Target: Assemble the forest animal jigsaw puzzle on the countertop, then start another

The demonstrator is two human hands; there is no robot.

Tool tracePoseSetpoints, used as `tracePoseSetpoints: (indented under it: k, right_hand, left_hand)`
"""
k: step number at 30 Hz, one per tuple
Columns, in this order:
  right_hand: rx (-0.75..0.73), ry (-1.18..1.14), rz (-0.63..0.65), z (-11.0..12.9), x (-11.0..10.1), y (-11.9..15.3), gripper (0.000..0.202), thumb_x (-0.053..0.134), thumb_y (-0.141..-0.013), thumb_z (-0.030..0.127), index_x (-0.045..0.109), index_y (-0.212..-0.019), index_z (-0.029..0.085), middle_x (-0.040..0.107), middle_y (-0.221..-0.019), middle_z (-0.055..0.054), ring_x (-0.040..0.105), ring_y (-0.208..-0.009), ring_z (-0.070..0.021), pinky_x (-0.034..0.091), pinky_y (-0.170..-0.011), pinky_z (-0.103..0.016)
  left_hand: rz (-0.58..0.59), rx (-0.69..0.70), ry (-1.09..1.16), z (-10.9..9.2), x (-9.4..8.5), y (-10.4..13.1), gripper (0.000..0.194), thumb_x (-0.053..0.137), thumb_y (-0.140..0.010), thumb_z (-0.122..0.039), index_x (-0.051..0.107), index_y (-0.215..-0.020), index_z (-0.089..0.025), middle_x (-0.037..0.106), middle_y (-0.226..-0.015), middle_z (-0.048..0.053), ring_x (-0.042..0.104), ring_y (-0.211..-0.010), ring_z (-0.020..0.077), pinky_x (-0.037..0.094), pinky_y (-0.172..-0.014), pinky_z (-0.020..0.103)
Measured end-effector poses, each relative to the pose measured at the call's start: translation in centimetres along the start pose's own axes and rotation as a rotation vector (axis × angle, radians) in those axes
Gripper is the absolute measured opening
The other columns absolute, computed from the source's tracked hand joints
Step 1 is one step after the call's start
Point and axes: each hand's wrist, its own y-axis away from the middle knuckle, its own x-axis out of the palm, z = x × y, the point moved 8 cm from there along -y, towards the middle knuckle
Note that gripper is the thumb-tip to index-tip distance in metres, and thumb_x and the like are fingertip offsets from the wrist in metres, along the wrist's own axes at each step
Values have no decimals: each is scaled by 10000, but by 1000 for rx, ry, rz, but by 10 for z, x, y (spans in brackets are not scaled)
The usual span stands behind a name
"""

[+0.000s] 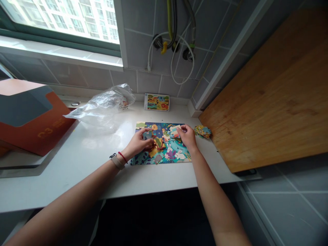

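Observation:
A colourful jigsaw puzzle board (176,147) with a dark blue and teal animal picture lies on the white counter, white rabbits near its front. Several loose puzzle pieces (159,143) sit on top of it. My left hand (138,143), over the board's left side, is closed with thumb and fingers around a grey-blue puzzle piece (147,135). Between the fingertips of my right hand (188,136), at the board's right side, is a pale puzzle piece (175,130). To the right of that hand rests a small pile of puzzle pieces (203,131).
A small animal picture card (156,102) leans by the back wall. Left of it is a crumpled clear plastic bag (102,106). An orange box (36,123) stands at the far left, and a large wooden board (269,89) bounds the right side. Hoses and a white cable (171,73) hang behind.

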Motion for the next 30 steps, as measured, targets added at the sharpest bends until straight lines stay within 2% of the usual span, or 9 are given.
tracePoseSetpoints:
  k: [3,8,11,14,16,19,22,25,30]
  right_hand:
    - [47,-142,39,-1,2,1,420,831,-688,578,692,-819,204,748,-882,-70,691,-845,-235,575,-833,-377]
    - [233,-461,149,0,13,8,571,958,-560,570,650,-890,219,718,-770,3,659,-651,-169,535,-590,-279]
    - [220,-528,169,10,17,12,605,988,-543,548,650,-932,230,684,-740,32,636,-628,-149,500,-535,-248]
    - [243,-608,243,18,27,20,605,1009,-529,536,641,-902,232,652,-722,52,613,-613,-127,501,-529,-232]
    - [278,-645,323,24,37,28,581,1013,-543,521,633,-872,229,657,-740,51,605,-609,-116,510,-531,-226]
    - [322,-669,476,32,51,41,542,1011,-577,492,626,-847,222,682,-792,37,628,-629,-123,535,-536,-236]
    - [347,-697,590,38,60,50,527,998,-613,485,612,-860,225,701,-819,28,660,-647,-141,555,-532,-251]
    - [344,-729,633,41,62,52,528,981,-649,495,592,-895,236,709,-797,31,663,-623,-146,566,-528,-260]
    - [328,-765,655,44,61,52,518,964,-693,484,565,-920,243,709,-785,39,664,-623,-141,580,-551,-256]
  left_hand:
    - [-39,87,-20,-10,-9,-2,515,892,-740,-319,665,-1186,-193,795,-984,91,788,-887,277,651,-596,306]
    - [-61,124,-12,-19,-18,-4,599,879,-752,-462,596,-1210,-200,804,-1071,110,797,-901,254,646,-631,292]
    - [-10,135,-37,-20,-12,-1,629,864,-763,-510,577,-1232,-203,802,-1084,122,798,-837,257,640,-594,308]
    - [33,208,-181,-23,-4,3,583,819,-820,-527,618,-1251,-191,806,-1053,124,767,-718,223,614,-547,300]
    - [41,282,-310,-26,1,6,519,807,-848,-506,669,-1230,-184,808,-1010,110,732,-660,186,586,-531,271]
    - [118,304,-399,-22,10,8,475,790,-872,-499,700,-1225,-194,795,-921,61,704,-610,165,566,-518,260]
    - [182,383,-451,-23,19,10,382,789,-873,-465,742,-1148,-203,795,-986,55,756,-800,201,629,-711,310]
    - [148,502,-501,-30,21,15,289,776,-878,-408,770,-1086,-207,793,-1094,67,745,-1013,227,608,-920,350]
    - [97,445,-512,-27,20,16,367,771,-883,-469,767,-1128,-195,787,-1080,83,729,-820,193,601,-710,297]
